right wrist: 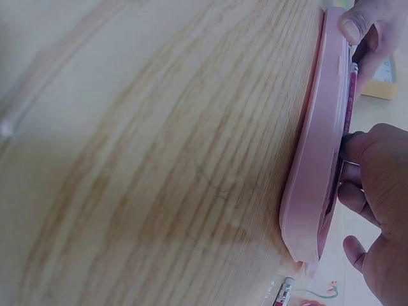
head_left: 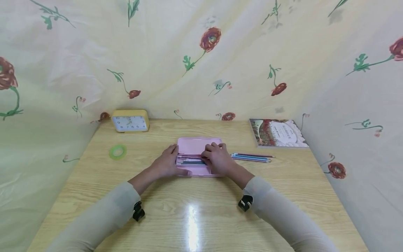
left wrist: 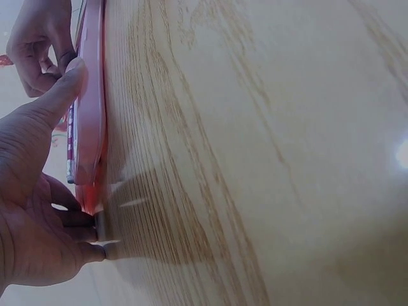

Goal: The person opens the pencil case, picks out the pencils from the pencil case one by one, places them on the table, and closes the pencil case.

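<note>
An open pink pencil case (head_left: pixel 190 145) lies on the table, its lid folded back on the far side. My left hand (head_left: pixel 166 162) grips its left end, thumb on the near rim and fingers at the far side. Inside lie several pencils (head_left: pixel 192 162). My right hand (head_left: pixel 218 159) reaches into the right part of the case with bent fingers and pinches a red pencil (right wrist: pixel 350 99) against the others, its fingertips partly hidden. In the left wrist view the eraser end of the red pencil (left wrist: pixel 70 153) shows along the case's rim.
Several loose pencils (head_left: pixel 252 158) lie right of the case. A yellow clock (head_left: pixel 130 120) stands at the back left, with a roll of green tape (head_left: pixel 118 152) in front of it. A book (head_left: pixel 278 133) lies at the back right. Flowered cloth (head_left: pixel 163 63) hangs behind the wooden table.
</note>
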`<action>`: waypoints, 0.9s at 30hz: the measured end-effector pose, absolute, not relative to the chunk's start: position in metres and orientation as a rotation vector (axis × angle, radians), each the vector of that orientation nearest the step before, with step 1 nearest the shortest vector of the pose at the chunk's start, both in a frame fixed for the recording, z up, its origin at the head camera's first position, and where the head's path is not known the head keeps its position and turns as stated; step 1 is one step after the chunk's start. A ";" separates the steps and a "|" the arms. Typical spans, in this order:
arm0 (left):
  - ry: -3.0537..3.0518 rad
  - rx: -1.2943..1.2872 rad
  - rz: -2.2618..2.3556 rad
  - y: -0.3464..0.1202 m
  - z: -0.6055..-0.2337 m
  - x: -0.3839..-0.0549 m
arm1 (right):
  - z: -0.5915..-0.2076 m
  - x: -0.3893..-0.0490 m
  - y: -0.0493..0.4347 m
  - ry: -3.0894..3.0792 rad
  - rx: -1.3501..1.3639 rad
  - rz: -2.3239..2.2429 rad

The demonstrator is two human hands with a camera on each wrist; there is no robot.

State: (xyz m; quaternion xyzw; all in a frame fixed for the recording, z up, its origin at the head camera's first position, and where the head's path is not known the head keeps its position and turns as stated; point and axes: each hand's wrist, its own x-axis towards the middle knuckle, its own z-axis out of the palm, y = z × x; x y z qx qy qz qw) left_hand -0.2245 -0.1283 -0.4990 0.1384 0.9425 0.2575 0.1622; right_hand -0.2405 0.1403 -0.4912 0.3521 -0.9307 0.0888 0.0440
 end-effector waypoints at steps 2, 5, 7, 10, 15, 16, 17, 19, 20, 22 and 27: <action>2.694 0.406 0.726 -0.129 -0.499 -0.225 | -0.490 -0.240 0.140 -2.847 1.072 0.277; 2.690 0.399 0.731 -0.129 -0.499 -0.225 | -0.489 -0.241 0.141 -2.847 1.067 0.291; 2.687 0.389 0.734 -0.128 -0.498 -0.225 | -0.489 -0.241 0.142 -2.837 1.062 0.292; 2.681 0.373 0.742 -0.128 -0.498 -0.225 | -0.487 -0.243 0.146 -2.837 1.053 0.294; 2.672 0.366 0.763 -0.127 -0.496 -0.222 | -0.482 -0.244 0.160 -2.861 1.014 0.306; 2.673 0.365 0.762 -0.126 -0.495 -0.222 | -0.481 -0.245 0.163 -2.862 1.005 0.311; 2.673 0.365 0.760 -0.126 -0.495 -0.221 | -0.480 -0.246 0.167 -2.853 0.999 0.316; 2.673 0.365 0.749 -0.125 -0.493 -0.222 | -0.479 -0.248 0.174 -2.842 0.988 0.322; 2.675 0.365 0.744 -0.125 -0.492 -0.222 | -0.477 -0.249 0.177 -2.827 0.987 0.323; 2.679 0.368 0.739 -0.125 -0.492 -0.224 | -0.476 -0.250 0.184 -2.805 0.974 0.320; 2.670 0.370 0.751 -0.126 -0.495 -0.224 | -0.474 -0.248 0.202 -2.772 0.947 0.287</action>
